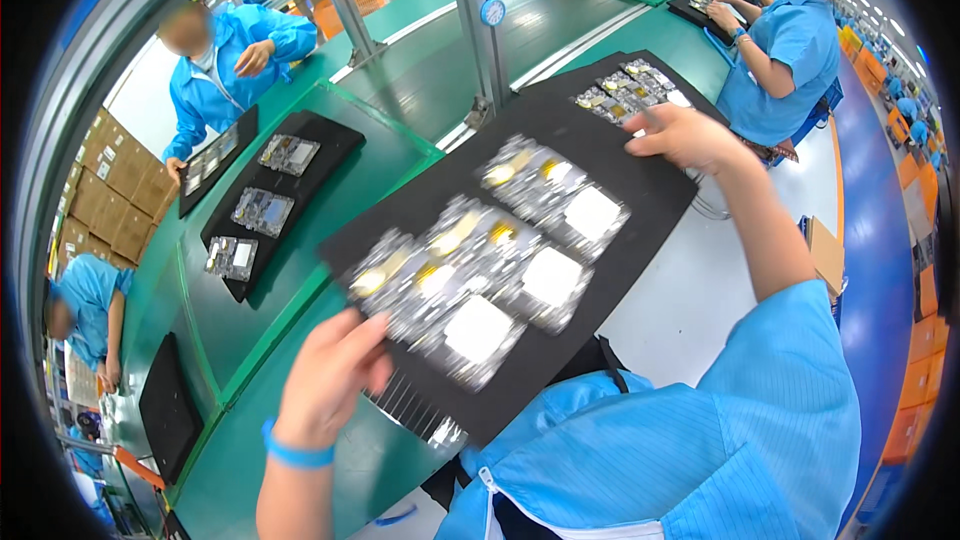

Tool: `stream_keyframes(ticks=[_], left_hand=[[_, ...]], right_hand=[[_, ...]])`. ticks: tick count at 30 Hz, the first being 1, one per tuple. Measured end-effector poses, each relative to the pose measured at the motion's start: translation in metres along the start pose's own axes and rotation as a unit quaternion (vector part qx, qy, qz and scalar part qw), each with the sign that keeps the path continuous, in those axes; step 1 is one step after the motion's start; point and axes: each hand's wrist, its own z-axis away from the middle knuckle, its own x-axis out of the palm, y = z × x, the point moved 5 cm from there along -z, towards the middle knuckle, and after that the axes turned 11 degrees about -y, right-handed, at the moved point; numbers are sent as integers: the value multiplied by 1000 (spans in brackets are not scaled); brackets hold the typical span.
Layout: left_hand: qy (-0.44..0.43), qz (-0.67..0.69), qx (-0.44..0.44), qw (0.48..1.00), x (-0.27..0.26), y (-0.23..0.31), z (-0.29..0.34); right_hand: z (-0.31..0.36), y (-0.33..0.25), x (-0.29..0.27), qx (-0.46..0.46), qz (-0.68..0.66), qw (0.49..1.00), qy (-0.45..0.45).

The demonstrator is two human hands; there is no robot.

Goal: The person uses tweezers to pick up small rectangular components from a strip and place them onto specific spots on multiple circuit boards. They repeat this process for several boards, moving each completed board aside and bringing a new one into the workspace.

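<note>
Both my hands hold a black flat tray (400,215) tilted in front of my body, above the edge of the green bench. My left hand (335,370), a blue band on its wrist, grips the near left edge, fingers bent around it. At the far right edge my right hand (690,138) pinches the tray, its fingers blurred. Three circuit boards with white square patches lie on the tray: a left one (405,285), a middle one (490,230) and a right one (545,175). They are smeared by motion. Beyond the tray lies another black tray with circuit boards (630,90).
Ahead runs a green conveyor bench (420,40) with a metal post (478,30). To the left rest a black tray with three boards (285,210) and another dark tray (170,410). Co-workers in blue stand at left (205,70) and right (790,50). Cartons (110,180) are stacked behind.
</note>
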Motion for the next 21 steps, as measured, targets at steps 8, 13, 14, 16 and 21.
stream_keyframes(ticks=[8,13,14,16,21], left_hand=[[-235,65,105,964,128,27,-234],[-210,66,126,967,125,35,-255],[-230,-21,155,960,104,40,-247],[-25,-437,265,859,39,59,-221],[217,-781,-6,586,-141,43,-121]], right_hand=[[-88,141,-187,-41,183,962,200],[-134,215,-210,-53,306,904,295],[-138,223,-207,-43,260,924,279],[-132,231,-210,5,276,913,301],[-58,129,-147,-131,330,835,421]])
